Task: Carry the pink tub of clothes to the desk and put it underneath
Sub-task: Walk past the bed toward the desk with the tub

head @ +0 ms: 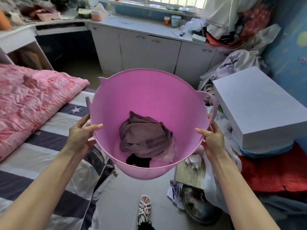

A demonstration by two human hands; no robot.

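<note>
I hold the pink tub [149, 90] in the air in front of me, above the floor. My left hand [81, 135] grips its left rim with the thumb inside. On the right rim sits my right hand [211, 138], just below the tub's handle. Crumpled mauve and black clothes [144, 138] lie at the tub's bottom. The desk [54, 25] stands at the far left, with a dark open space [66, 48] under its top.
A bed with a striped sheet [41, 146] and a pink quilt [29, 100] runs along the left. Grey cabinets [149, 52] line the far wall. A white box [259, 105] on piled clothes crowds the right. A dark round pan [197, 205] lies on the floor.
</note>
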